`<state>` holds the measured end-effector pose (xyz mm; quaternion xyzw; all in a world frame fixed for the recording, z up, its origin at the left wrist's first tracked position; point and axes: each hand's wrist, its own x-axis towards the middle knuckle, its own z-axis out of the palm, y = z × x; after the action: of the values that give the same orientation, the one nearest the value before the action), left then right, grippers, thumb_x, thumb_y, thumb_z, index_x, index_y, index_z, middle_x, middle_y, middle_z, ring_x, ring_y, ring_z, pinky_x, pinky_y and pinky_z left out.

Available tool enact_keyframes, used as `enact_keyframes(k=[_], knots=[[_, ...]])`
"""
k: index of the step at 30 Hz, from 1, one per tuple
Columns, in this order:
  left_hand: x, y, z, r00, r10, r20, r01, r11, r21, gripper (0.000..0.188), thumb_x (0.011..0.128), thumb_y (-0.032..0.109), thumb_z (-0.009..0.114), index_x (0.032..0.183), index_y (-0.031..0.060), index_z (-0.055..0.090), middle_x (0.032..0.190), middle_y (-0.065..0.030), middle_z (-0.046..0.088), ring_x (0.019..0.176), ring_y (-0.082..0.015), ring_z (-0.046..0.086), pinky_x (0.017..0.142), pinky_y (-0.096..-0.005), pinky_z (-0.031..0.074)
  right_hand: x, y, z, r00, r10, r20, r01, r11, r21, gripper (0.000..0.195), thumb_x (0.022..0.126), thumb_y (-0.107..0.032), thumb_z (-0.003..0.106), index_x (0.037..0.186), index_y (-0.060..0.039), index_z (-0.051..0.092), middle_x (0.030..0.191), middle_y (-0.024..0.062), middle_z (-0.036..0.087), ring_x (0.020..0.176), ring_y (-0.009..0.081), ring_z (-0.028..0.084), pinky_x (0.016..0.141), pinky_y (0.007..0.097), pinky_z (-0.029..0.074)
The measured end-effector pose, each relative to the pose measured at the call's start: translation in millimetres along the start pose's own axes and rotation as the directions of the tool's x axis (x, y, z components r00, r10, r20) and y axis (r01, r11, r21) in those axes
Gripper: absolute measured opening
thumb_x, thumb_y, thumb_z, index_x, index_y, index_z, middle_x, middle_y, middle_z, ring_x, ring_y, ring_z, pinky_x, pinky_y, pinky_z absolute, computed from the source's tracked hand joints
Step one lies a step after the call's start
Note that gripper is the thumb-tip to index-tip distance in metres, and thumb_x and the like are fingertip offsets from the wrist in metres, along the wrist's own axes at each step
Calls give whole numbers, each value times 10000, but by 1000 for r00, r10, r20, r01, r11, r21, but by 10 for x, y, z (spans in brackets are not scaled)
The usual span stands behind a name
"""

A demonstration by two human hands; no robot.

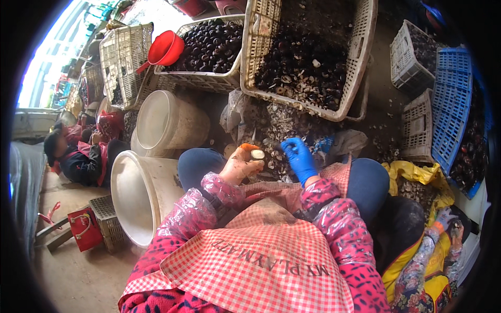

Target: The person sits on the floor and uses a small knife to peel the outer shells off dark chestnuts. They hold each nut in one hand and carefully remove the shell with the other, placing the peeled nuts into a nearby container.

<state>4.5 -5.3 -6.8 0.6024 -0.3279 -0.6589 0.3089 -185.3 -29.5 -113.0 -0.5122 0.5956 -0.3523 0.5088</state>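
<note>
Between the fingers of my left hand (pixel 239 166) is a water chestnut (pixel 257 154), its pale cut face showing. An orange covering sits on one finger of that hand. My right hand (pixel 299 161), in a blue glove, is held to the right of it, apart from the water chestnut, with its fingers curled. Something dark and blurred shows at the gloved fingertips; I cannot tell what it is. Below and beyond both hands lies a heap of peelings (pixel 280 125). A red checked apron (pixel 258 254) covers my lap.
Ahead, a large plastic crate (pixel 354 70) holds dark water chestnuts and peelings; another crate (pixel 195 74) of water chestnuts carries a red scoop (pixel 166 49). White buckets (pixel 133 195) lie tipped at left. A co-worker's gloved hand (pixel 444 219) is at right, near a yellow sack (pixel 411 172).
</note>
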Motion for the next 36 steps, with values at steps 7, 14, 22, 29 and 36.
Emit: enact_keyframes(k=[7,14,22,29,36], knots=[[-172,85,-126,981,-72,178,152,858,-491,467,829,70,639,1269,116,490,1028,-30,582,912,-176,603,749,-293,512,54,126,7,999,30,-41,-22,983,182,337,880,-385,629,938,-53,620,736,25,600,657,115,506,625,288,449],[-163,-5,-41,981,-91,173,155,901,-406,458,833,85,645,1264,94,491,1014,-45,587,882,-163,611,726,-270,509,-284,-499,-66,861,-450,236,485,866,-119,392,845,-390,652,1096,-95,592,772,135,630,690,254,615,653,347,495],[-226,-8,-51,925,153,348,77,821,-566,459,818,53,656,1251,56,505,981,-28,577,834,-141,575,711,-262,472,-306,-620,-115,937,-151,315,142,988,53,443,830,-376,681,1163,-105,571,901,124,651,751,198,611,680,320,495],[-325,82,-16,984,-10,176,99,855,-508,417,832,37,635,1234,87,533,1010,-46,591,895,-175,598,679,-276,509,-319,-639,-181,995,-26,-96,24,1000,-18,397,849,-404,656,1057,-73,584,864,98,657,755,160,613,673,307,498],[-359,22,-70,978,28,208,70,891,-448,434,826,81,642,1240,52,516,1016,-80,603,812,-201,620,715,-294,515,-385,-801,-239,968,-231,-101,199,945,-260,451,835,-406,659,1143,-92,564,920,173,648,774,285,636,705,353,509]])
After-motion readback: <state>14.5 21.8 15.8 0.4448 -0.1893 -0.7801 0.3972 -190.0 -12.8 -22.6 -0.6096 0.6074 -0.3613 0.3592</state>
